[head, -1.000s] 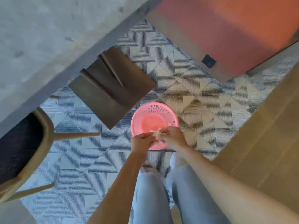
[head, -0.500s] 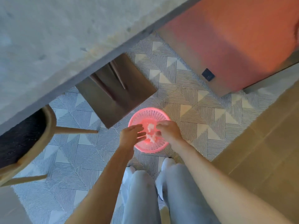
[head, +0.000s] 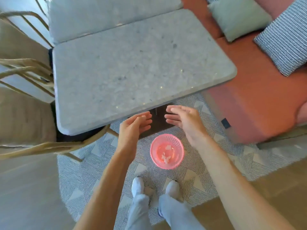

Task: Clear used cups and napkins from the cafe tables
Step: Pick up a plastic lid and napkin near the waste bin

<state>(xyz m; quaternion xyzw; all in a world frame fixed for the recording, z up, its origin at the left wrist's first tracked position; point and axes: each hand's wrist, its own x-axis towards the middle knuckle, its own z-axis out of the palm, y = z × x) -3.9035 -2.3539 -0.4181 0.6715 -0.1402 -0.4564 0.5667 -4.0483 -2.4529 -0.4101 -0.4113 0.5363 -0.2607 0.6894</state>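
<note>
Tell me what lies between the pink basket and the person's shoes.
Head view: only bare patterned rug between the pink basket and the white shoes.

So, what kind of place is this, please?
Probably a cafe seating area: a grey stone-look table, a terracotta bench seat with cushions, and a woven-frame chair. A pink basket stands on the patterned rug.
</note>
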